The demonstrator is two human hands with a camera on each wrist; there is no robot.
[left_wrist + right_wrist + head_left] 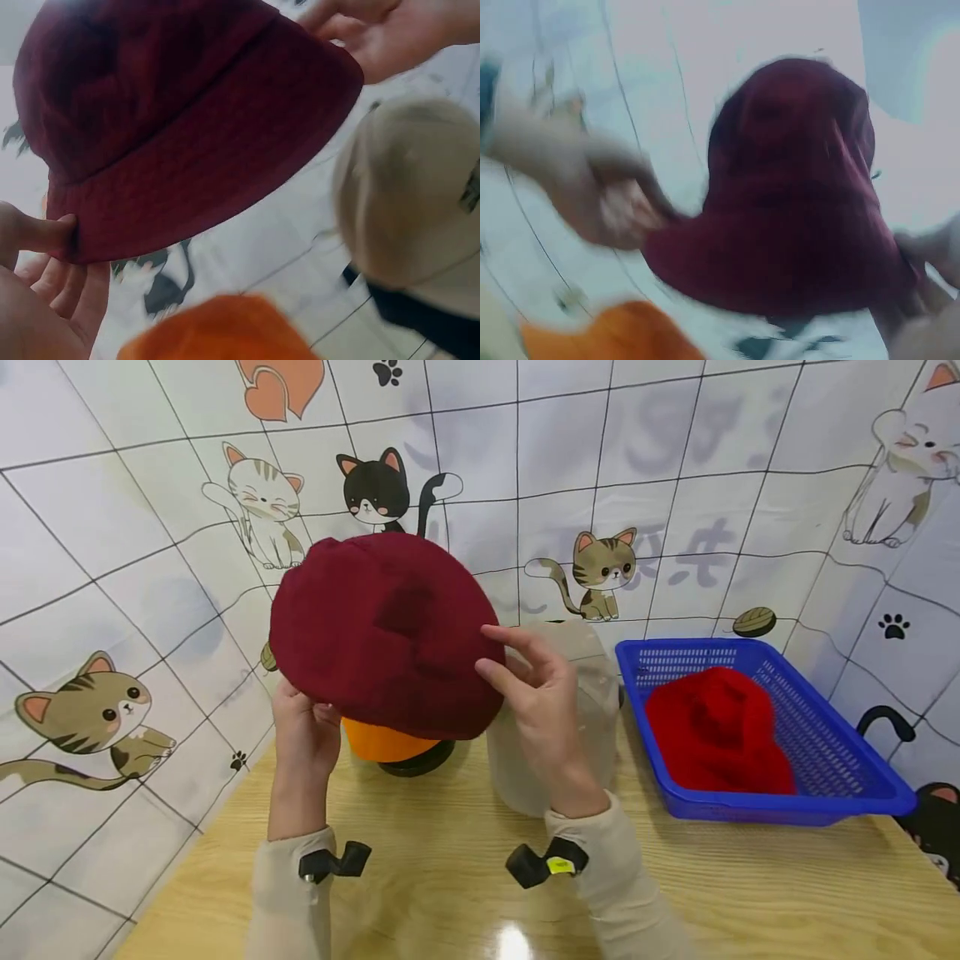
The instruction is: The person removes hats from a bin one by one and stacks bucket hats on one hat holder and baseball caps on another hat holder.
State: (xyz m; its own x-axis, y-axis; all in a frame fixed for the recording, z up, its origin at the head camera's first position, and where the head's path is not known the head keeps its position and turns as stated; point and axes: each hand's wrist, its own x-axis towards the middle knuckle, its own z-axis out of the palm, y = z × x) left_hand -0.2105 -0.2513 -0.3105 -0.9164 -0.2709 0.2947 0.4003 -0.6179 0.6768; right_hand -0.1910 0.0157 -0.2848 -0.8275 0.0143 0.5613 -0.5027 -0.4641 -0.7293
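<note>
A maroon bucket hat (375, 627) is held up above the table, its crown toward the head camera. My left hand (303, 727) pinches the brim on the left; the left wrist view shows its thumb laid over the brim edge and fingers beneath. On the other side my right hand (536, 693) pinches the brim between thumb and fingers, also visible in the right wrist view (922, 300). Behind and below the bucket hat is an orange hat (382, 743), partly covered by it. A beige cap (412, 195) with a dark brim stands beside the orange one.
On the right of the wooden table (420, 860) sits a blue plastic basket (832, 735) with a red hat (712, 727) inside. A black hook-shaped thing (885, 718) shows past its right rim. White cat-print sheeting (480, 443) surrounds the table.
</note>
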